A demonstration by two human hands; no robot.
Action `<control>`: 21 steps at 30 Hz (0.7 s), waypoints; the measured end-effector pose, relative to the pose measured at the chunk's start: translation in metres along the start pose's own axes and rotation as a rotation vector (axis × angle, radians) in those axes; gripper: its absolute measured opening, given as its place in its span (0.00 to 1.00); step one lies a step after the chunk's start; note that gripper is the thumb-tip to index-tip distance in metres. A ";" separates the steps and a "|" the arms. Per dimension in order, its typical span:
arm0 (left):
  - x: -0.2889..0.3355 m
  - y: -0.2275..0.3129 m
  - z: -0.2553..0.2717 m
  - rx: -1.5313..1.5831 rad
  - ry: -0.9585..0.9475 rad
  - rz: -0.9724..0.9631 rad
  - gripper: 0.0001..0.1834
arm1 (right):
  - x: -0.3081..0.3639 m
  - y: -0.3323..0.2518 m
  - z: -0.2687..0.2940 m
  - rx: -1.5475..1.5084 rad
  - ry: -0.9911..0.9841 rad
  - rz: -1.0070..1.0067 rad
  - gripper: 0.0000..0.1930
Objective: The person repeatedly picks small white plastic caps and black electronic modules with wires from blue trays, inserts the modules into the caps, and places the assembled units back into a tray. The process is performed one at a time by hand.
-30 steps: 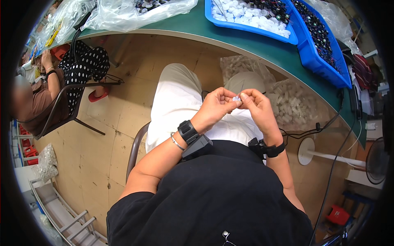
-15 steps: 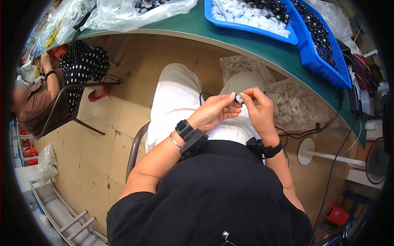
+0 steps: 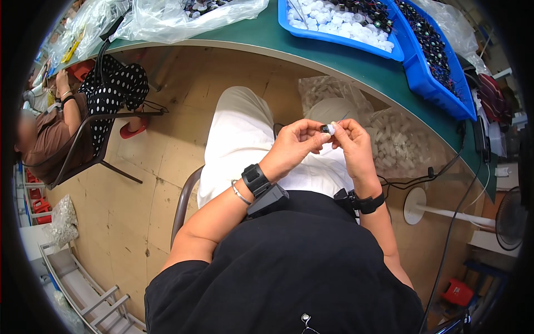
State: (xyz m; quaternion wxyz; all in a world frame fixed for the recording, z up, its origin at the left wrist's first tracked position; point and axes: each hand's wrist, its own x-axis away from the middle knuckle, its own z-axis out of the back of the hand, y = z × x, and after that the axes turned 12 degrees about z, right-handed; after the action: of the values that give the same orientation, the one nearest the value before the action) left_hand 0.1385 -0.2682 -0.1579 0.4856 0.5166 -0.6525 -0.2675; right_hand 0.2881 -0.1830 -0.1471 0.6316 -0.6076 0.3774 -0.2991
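In front of my lap, both hands meet on one small black part with a white cap (image 3: 329, 129). My left hand (image 3: 292, 147) pinches its dark side between thumb and fingers. The fingertips of my right hand (image 3: 356, 149) are closed on the white side. A thin dark wire seems to stick up by the right fingers. How the cap and the black part join is too small to tell. Beyond the hands, a blue tray (image 3: 286, 25) on the green table (image 3: 233, 32) holds white caps (image 3: 339, 28) and black wired parts (image 3: 380, 15).
A second blue tray (image 3: 436, 99) with dark wired parts stands to the right. Clear bags of whitish pieces (image 3: 397, 139) lie under the table. A fan (image 3: 509, 217) and black cables (image 3: 445, 170) are at right. Another person (image 3: 61, 119) sits on a chair at left.
The left hand has turned over and its fingers have curled more around the small part. The part has shifted slightly right and now shows its black side and white cap.
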 end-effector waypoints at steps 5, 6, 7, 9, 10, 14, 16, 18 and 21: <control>-0.003 -0.006 0.002 0.003 0.005 -0.069 0.16 | 0.000 0.003 -0.001 -0.047 -0.033 -0.065 0.09; -0.004 -0.008 0.002 0.006 0.003 -0.080 0.15 | 0.001 0.004 -0.001 -0.056 -0.035 -0.066 0.09; -0.004 -0.008 0.002 0.009 0.001 -0.083 0.15 | 0.001 0.005 -0.002 -0.064 -0.037 -0.068 0.08; -0.003 -0.008 0.001 0.016 -0.004 -0.090 0.15 | 0.001 0.005 -0.003 -0.084 -0.039 -0.085 0.08; -0.003 -0.008 0.001 0.016 0.000 -0.081 0.15 | 0.001 0.005 -0.003 -0.095 -0.039 -0.099 0.07; 0.002 -0.004 -0.001 0.037 0.002 -0.023 0.15 | 0.002 0.007 -0.002 -0.078 -0.106 -0.072 0.07; 0.003 -0.003 0.000 0.060 -0.011 0.007 0.15 | 0.002 0.009 -0.004 0.047 -0.123 0.055 0.07; 0.003 -0.003 0.000 0.084 -0.031 0.029 0.14 | 0.002 0.008 -0.006 0.131 -0.134 0.141 0.07; 0.003 -0.003 -0.001 0.178 -0.062 0.044 0.14 | 0.002 0.005 -0.007 0.155 -0.126 0.162 0.07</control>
State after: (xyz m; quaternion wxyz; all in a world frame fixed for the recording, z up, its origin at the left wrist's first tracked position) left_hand 0.1406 -0.2718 -0.1592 0.4232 0.5347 -0.6995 -0.2136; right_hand 0.2830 -0.1877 -0.1519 0.7212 -0.5422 0.3605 -0.2364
